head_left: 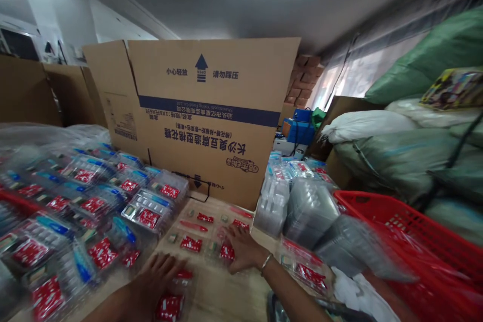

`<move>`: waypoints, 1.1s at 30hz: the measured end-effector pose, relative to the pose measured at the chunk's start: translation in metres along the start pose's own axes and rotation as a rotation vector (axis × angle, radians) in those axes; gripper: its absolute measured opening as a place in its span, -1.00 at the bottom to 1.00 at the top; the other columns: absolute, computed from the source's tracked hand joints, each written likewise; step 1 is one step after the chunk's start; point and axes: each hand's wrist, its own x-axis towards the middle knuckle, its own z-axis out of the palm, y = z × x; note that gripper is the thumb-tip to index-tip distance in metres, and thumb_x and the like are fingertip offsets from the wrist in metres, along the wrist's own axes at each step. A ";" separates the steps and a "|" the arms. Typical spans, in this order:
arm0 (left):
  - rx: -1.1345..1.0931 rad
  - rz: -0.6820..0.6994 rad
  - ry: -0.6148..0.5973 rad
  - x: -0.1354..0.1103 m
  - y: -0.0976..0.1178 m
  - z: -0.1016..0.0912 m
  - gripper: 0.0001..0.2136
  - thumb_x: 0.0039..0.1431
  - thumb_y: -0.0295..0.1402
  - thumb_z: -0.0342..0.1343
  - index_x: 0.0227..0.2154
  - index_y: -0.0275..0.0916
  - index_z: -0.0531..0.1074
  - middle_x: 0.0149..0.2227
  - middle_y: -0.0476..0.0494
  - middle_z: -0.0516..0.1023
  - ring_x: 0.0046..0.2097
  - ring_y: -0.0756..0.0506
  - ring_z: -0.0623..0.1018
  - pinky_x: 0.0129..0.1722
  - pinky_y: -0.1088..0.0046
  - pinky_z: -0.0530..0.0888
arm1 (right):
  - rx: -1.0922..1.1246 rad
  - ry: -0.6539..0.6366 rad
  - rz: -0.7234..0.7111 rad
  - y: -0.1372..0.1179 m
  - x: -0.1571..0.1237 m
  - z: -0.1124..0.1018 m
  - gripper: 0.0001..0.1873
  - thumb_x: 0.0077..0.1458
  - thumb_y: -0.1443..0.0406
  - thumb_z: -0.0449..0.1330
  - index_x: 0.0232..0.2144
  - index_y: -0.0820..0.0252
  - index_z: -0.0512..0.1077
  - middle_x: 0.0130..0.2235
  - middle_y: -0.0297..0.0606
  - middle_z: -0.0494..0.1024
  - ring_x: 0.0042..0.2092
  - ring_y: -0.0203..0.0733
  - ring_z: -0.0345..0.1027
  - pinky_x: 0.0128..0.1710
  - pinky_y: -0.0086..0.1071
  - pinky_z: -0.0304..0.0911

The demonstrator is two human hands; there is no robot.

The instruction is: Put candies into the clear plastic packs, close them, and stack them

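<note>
Our left hand point(158, 279) lies open and palm down, fingers spread, with its fingertips right beside a small red-labelled pack point(184, 274). Our right hand point(241, 249) is open too, fingers fanned, pressing lightly on flat clear packs with red labels point(226, 251). A thin bangle point(266, 263) sits on that wrist. Neither hand is closed around anything.

These small packs lie scattered on the wooden table point(215, 302), between and under our hands, and another point(169, 307) sits just below our left hand. To our left, rows of clear plastic trays point(101, 201) with red labels and blue strips cover the table, with some clear wrap point(49, 136) behind them. To our right are stacks of clear trays point(309, 211), and beyond them a red plastic basket point(377, 206) and a white cloth point(356, 294).

A big cardboard box point(211, 110) stands at the far edge of the table, its printed side facing us and its flap raised. Past it on the right we see a blue crate point(300, 128) and a brick wall point(304, 80), with bulging green and white sacks point(415, 161) piled high.
</note>
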 end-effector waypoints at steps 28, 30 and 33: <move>0.151 0.448 0.131 0.131 0.107 -0.084 0.07 -0.38 -0.20 0.31 0.25 -0.37 -0.07 0.22 -0.52 0.15 0.22 -0.48 0.15 0.17 -0.20 -0.01 | 0.036 0.218 0.599 0.120 -0.164 0.010 0.12 -0.42 0.09 0.35 0.22 0.28 0.07 0.14 0.03 0.19 0.17 0.20 0.03 0.16 -0.09 -0.05; 0.148 0.451 0.097 0.137 0.107 -0.081 0.09 -0.37 -0.14 0.32 0.26 -0.38 -0.07 0.25 -0.54 0.09 0.24 -0.50 0.09 0.17 -0.22 -0.03 | 0.025 0.163 0.610 0.120 -0.160 0.008 0.16 -0.46 0.06 0.35 0.22 0.27 0.06 0.13 0.04 0.20 0.16 0.23 0.03 0.15 -0.06 -0.06; 0.110 0.449 0.083 0.136 0.102 -0.080 0.12 -0.38 -0.07 0.32 0.26 -0.36 -0.11 0.29 -0.53 -0.03 0.28 -0.51 -0.01 0.17 -0.25 -0.11 | 0.037 0.071 0.611 0.121 -0.154 0.005 0.26 -0.49 0.10 0.34 0.26 0.38 -0.06 0.19 0.13 0.12 0.20 0.25 -0.05 0.18 -0.06 -0.12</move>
